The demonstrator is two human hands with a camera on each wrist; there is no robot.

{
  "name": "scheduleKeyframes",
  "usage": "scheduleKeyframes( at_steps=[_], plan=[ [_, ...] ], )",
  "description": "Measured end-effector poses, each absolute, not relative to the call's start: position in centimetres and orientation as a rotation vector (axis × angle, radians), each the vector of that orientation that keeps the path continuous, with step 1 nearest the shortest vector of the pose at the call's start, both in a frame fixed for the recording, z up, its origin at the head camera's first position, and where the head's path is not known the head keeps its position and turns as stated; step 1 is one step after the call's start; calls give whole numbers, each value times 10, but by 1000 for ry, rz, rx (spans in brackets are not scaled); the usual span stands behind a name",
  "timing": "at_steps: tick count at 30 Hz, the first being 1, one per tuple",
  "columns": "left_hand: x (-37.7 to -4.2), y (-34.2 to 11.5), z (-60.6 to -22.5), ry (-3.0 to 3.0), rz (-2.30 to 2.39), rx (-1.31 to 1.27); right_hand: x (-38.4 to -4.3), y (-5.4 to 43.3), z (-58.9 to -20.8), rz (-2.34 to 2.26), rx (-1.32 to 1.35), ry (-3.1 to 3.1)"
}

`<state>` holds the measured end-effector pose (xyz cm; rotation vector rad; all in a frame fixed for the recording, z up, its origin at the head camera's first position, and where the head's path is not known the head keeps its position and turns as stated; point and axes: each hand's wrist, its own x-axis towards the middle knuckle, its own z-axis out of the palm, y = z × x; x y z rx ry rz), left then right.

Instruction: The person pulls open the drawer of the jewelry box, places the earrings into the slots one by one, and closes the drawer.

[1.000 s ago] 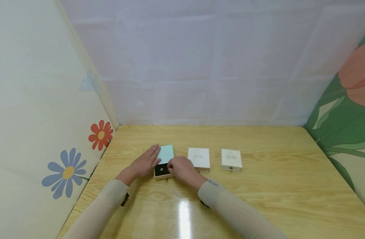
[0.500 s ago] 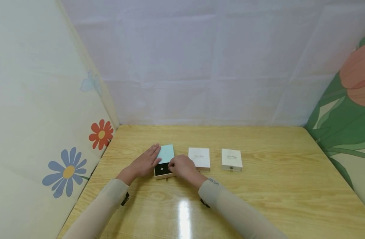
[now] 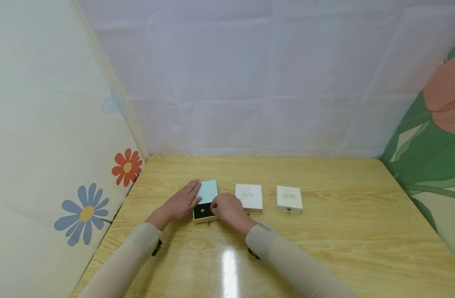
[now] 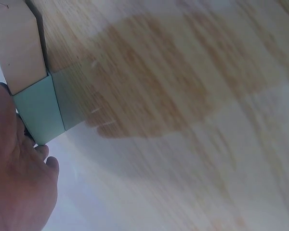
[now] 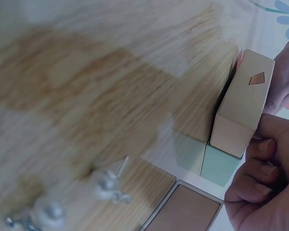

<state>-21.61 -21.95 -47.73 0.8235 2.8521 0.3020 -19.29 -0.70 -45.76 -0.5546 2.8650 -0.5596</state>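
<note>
Head view of a pale wood-grained tabletop [image 3: 343,240], its gloss returning a white streak of light [image 3: 229,273] toward the front. Along the back edge hangs a creased, faintly lilac cloth [image 3: 227,82]. The left edge meets a cream panel [image 3: 34,145] printed with a red flower [image 3: 127,167], a blue flower [image 3: 87,213] and a pale butterfly [image 3: 114,101]; the right edge meets another bearing a pink tulip [image 3: 449,93] and green leaves. A turquoise box [image 3: 208,191] lies in front of the back-left corner, its black-lined drawer [image 3: 199,220] pulled out toward the front and holding a small heart-shaped piece [image 3: 202,210]. Left hand [image 3: 179,203]: fingers released, laid straight along the lid's left side. Right hand [image 3: 227,208]: fingers bent at the drawer's right side; whether they grasp anything cannot be told. A white box [image 3: 248,196] and a cream box [image 3: 289,198] flank the middle of the back edge. Right wrist view: pearl-like pieces [image 5: 106,185], blurred, over the wood grain
</note>
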Motion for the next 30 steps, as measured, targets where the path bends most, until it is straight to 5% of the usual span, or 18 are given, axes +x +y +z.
scheduleKeyframes(
  at_steps=[19,30],
  plan=[
    [-217,-220,-480,2871,294,827,-190,-2,-461,-797,-471,2835],
    [-216,-220,-480,2866,315,821,-189,8,-455,-1302,-144,2570]
  ],
)
